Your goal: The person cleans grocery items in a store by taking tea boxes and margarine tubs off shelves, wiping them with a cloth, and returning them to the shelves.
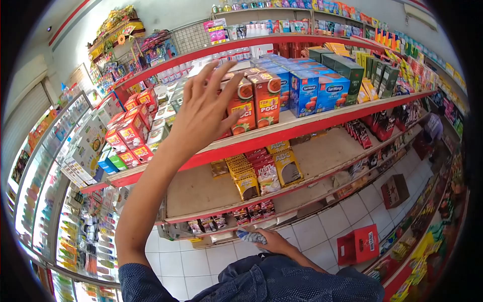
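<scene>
My left hand (204, 103) is raised over the top shelf, its fingers spread and bent, in front of orange-red Poci tea boxes (266, 100). It hides part of the boxes behind it; whether the fingertips touch them is unclear. Right of these boxes stand blue SariWangi boxes (332, 90). Lower down, close to my body, my right hand (274, 241) is closed on a crumpled grey-blue cloth (251, 236).
Red tea boxes (133, 126) stand at the left end of the red-edged shelf (302, 128). ABC packets (287, 166) lie on the shelf below. A red carton (358, 245) and a brown box (395, 191) stand on the tiled floor. A person (432, 128) is at the far right.
</scene>
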The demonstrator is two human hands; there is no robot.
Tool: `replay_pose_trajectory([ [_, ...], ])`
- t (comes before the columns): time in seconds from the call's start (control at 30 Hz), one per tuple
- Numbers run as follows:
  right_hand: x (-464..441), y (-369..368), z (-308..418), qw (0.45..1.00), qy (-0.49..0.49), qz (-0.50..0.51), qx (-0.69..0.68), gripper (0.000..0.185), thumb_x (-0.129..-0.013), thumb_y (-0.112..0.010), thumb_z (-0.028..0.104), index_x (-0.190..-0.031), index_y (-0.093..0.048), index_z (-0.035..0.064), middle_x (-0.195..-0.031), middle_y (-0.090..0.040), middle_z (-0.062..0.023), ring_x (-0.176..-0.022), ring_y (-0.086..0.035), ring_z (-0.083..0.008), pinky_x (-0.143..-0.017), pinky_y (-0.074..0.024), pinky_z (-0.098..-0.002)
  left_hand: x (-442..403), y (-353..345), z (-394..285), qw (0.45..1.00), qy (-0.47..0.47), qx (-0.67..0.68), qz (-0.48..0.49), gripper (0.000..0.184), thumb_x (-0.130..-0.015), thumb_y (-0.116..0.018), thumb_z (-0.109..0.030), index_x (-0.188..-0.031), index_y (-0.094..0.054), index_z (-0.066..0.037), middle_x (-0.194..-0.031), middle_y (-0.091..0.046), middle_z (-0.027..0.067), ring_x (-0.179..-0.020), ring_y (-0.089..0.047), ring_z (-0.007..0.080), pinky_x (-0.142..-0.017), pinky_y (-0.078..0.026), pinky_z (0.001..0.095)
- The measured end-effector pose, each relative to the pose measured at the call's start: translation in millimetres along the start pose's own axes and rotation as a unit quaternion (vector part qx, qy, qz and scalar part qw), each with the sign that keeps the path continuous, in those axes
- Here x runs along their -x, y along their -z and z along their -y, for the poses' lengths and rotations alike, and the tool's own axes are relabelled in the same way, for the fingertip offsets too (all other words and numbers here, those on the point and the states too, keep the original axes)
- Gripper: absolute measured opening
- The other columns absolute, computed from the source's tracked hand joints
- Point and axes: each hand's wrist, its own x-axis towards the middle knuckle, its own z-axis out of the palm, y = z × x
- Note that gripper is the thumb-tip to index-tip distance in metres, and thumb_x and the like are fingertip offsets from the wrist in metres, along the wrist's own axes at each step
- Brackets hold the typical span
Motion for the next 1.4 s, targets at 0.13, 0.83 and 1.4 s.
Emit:
replay_pose_trajectory([
  [0.13,7.9,56.7,-23.8,0.999,0.02,-0.025,0.014,0.057,-0.088,-0.073,0.034,-0.135,-0.052,0.0079,-0.125,-0.063,-0.0221,-0.114,-0.061,-0.041,-0.097,-0.0484,-0.0457,-37.4,-25.4,-21.9,0.999,-0.02,-0.015,0.022,0.084,-0.085,-0.074,-0.039,-0.153,-0.035,-0.01,-0.157,-0.031,0.0113,-0.145,-0.027,0.0328,-0.118,-0.025,0.0504],
  [0.83,86.1,203.8,-100.6,0.976,-0.107,-0.177,0.07,0.049,-0.084,-0.075,0.022,-0.125,-0.057,0.0029,-0.112,-0.066,-0.0258,-0.108,-0.064,-0.0433,-0.09,-0.051,-0.0467,-57.5,-39.4,-59.1,0.993,0.086,0.074,0.027,0.07,-0.078,-0.081,-0.019,-0.141,-0.053,-0.012,-0.132,-0.059,0.0085,-0.126,-0.051,0.0294,-0.105,-0.04,0.0446],
  [1.4,22.1,199.4,61.6,0.934,0.035,-0.238,-0.265,0.048,-0.092,-0.071,0.019,-0.134,-0.052,0.0022,-0.119,-0.065,-0.0123,-0.111,-0.061,-0.02,-0.097,-0.0474,-0.0329,190.8,-137.7,-250.6,0.156,0.615,0.748,-0.194,0.06,-0.103,-0.043,-0.056,-0.143,-0.046,-0.011,-0.133,-0.059,0.0105,-0.121,-0.06,0.0271,-0.104,-0.05,0.0448],
])
